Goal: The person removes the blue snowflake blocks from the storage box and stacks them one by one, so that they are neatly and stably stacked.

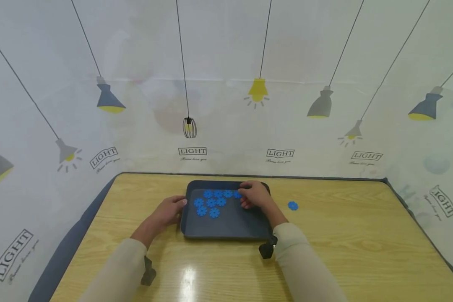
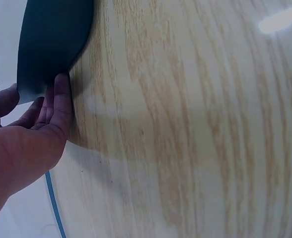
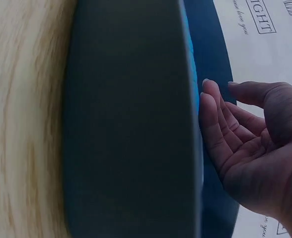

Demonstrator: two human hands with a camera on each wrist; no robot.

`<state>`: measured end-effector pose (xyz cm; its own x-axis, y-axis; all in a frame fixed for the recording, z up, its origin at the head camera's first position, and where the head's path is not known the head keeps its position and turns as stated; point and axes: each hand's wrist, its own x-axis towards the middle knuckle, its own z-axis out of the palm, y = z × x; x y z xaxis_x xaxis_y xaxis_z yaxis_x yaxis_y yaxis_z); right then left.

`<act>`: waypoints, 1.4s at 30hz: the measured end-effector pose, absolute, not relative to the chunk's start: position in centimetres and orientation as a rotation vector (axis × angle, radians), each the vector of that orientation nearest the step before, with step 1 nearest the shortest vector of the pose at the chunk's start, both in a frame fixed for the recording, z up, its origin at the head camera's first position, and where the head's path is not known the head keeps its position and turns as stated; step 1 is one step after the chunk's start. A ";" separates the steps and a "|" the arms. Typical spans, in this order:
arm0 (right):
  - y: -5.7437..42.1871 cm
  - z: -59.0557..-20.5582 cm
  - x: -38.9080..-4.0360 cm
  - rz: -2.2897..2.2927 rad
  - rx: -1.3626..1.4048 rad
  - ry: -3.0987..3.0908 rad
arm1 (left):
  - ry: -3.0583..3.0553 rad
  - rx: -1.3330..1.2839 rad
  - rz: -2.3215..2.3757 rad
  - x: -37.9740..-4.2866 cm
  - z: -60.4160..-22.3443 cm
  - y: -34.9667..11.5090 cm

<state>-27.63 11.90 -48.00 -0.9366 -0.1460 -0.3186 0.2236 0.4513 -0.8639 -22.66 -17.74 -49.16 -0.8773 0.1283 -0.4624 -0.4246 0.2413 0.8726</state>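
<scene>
Your left hand (image 1: 168, 209) is touching the dark tray's (image 1: 226, 224) left rim with relaxed fingers. Your right hand (image 1: 253, 194) is hovering open-fingered over the tray's right side, beside the blue discs (image 1: 213, 200) lying inside it.

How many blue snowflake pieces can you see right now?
9: eight in the tray, four in a back row, four below it, one on the table. The right hand may hide more.

Light wood-grain bench (image 1: 347, 251) with a glossy glare patch, dark edging along its far side, pale backdrop sheet (image 1: 226, 63) printed with hanging lamps and boxed LIGHT labels, wrapping around three sides
</scene>
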 end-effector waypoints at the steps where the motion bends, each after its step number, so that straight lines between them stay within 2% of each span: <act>1: 11.7 -48.1 -27.7 -1.480 0.065 2.356 | 2.080 -0.265 1.674 -22.6 -49.2 -17.8; 19: 10.2 -49.4 -27.9 -1.374 0.162 2.383 | 2.081 -0.256 1.672 -22.9 -49.6 -17.9; 42: 10.6 -48.6 -26.8 -1.037 0.196 2.592 | 2.071 -0.243 1.692 -22.9 -49.8 -17.9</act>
